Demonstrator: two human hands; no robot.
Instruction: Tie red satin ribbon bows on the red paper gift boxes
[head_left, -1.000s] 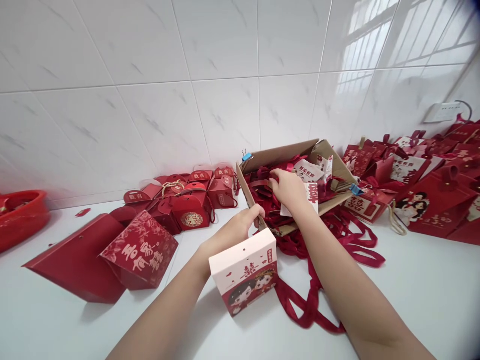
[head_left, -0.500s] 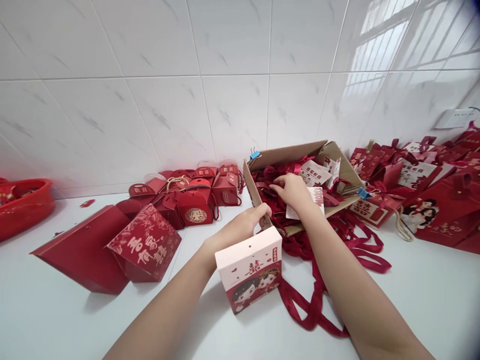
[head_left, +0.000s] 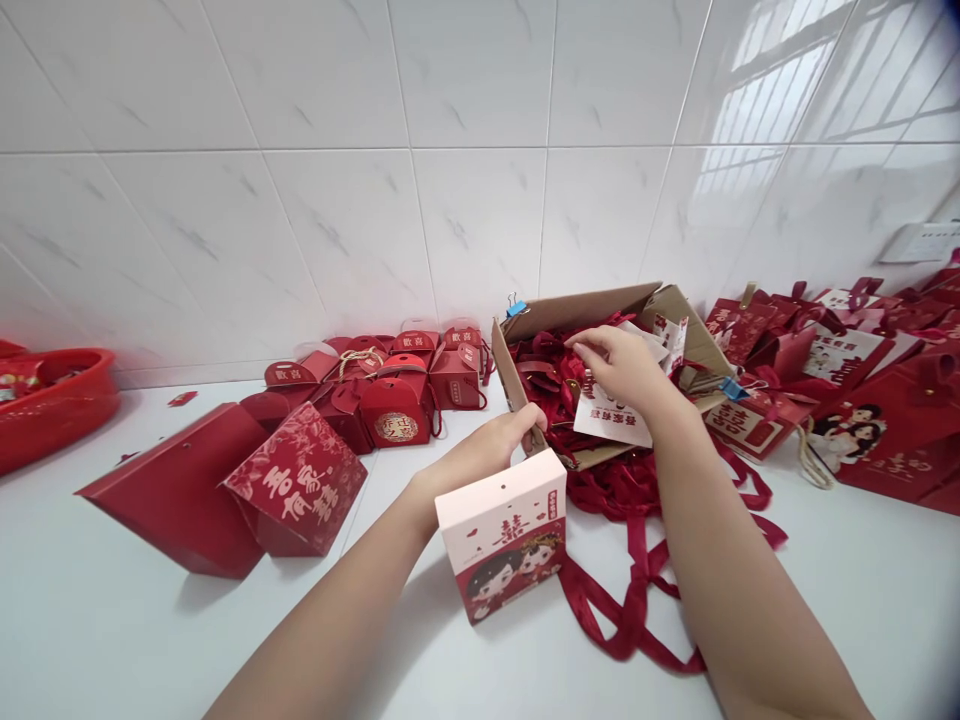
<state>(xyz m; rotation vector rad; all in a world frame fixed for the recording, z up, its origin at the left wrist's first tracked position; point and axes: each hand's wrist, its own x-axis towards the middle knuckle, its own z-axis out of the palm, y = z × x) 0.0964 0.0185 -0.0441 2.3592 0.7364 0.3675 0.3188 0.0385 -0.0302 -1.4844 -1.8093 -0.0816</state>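
Note:
My left hand (head_left: 517, 432) is closed over the near left corner of a cardboard box (head_left: 510, 372). Inside the box lie dark red ribbons (head_left: 551, 375) and printed white cards, one large card (head_left: 611, 410) resting toward the front. Over these contents hovers my right hand (head_left: 619, 365), its thumb and forefinger slightly apart with nothing visible between them. Just below my left hand, a pink and red gift box (head_left: 504, 545) with two cartoon faces stands on the white tabletop. More red ribbon (head_left: 634, 590) trails from the box's front onto the table.
Small red gift boxes (head_left: 396, 410) cluster by the tiled wall. Two larger red boxes, one with white lettering (head_left: 304, 485), stand left of my forearm. A red basin (head_left: 56, 415) sits far left. Red gift bags (head_left: 885, 440) crowd the right side. Blue binder clips (head_left: 516, 310) hold the cardboard.
My right hand has lifted and moved slightly right, its fingers loosening. The white card beneath it now shows more of its face. My left hand stays on the box corner.

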